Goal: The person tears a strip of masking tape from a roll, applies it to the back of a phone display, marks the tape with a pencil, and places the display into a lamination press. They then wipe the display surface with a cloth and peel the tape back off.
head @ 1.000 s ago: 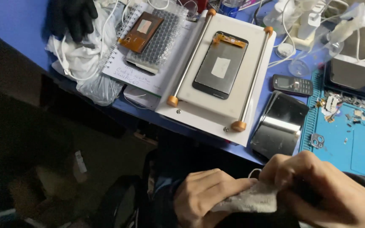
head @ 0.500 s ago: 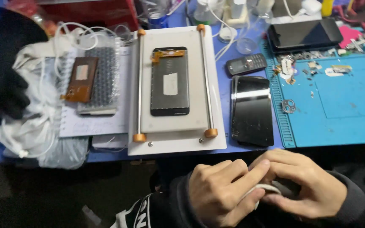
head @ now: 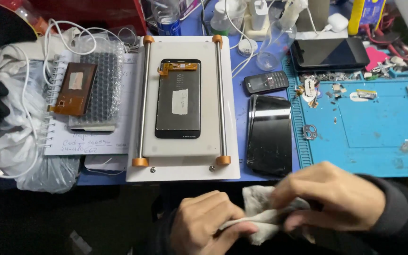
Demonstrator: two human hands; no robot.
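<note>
Head view shows both hands low in the frame, off the near edge of the bench (head: 260,71), closed together on a crumpled white cloth (head: 260,215). The left hand (head: 206,224) has its grip curled shut around the cloth's left end, thumb pressed along the fold. The right hand (head: 331,198) lies over the other end with its fingers closed down on the fabric, so the cloth runs roughly left to right between the two grips. Whether anything small sits inside the cloth cannot be told; the folds hide it.

Just beyond the right hand, on the bench, lies a loose black glass panel (head: 269,134), its long axis pointing away from the person; the right hand is clearly the nearer of the two to it. Left of that panel stands a white separator plate (head: 185,163) with two metal rails, and a phone screen assembly (head: 178,98) lies on it lengthwise between the rails, straight ahead of the left hand. A blue work mat (head: 369,127) scattered with small parts lies to the right, and a small keypad phone (head: 266,81) sits farther back.
</note>
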